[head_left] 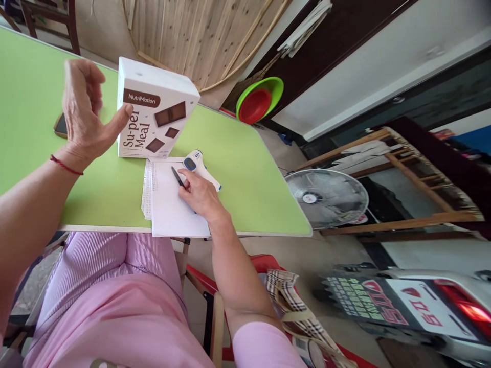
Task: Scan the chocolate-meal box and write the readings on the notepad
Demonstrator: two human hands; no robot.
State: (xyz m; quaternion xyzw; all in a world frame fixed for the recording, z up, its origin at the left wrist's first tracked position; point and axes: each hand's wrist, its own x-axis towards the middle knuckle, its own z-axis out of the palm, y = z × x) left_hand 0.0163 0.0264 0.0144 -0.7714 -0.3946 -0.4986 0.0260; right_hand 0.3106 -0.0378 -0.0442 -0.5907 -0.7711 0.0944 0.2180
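Note:
A white box [157, 115] printed "NutriMotion Su-per Meal" stands upright on the green table. At its left side is my left hand [85, 110], thumb spread away from bent, slightly blurred fingers, holding nothing. The thumb tip overlaps the box's front edge; whether it touches I cannot tell. My right hand [201, 194] rests on a sheet of white paper [169, 214], fingers closed around a black pen [177, 177]. Just beyond that hand lies a white and blue infrared thermometer [203, 168]. Written sheets [147, 191] stick out under the paper's left side.
A dark phone [60, 125] lies behind my left wrist on the green table [253, 174]. Past the table's right edge stands a fan [326, 197]. Green and red basins [255, 106] sit beyond the far corner. A red chair [264, 263] with a checked bag is at my right.

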